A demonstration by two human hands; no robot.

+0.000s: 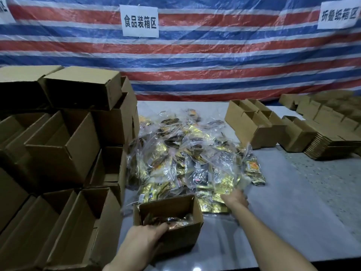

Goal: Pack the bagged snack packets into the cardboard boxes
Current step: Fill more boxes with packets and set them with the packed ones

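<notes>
A small open cardboard box (195, 210) stands on the table in front of me, with some bagged snack packets (175, 222) inside. My left hand (144, 237) grips its near left corner, fingers hooked over the rim. Behind the box lies a big heap of clear bags of gold and dark snack packets (185, 159). My right hand (235, 198) reaches into the heap's near right edge and rests on the packets; motion blur hides whether its fingers hold one.
Stacks of open empty cardboard boxes (62, 145) fill the left side. More boxes (254, 124) and flat folded cartons (332, 147) sit at the back right. A striped tarp with paper signs (139, 21) hangs behind the white table (283, 202).
</notes>
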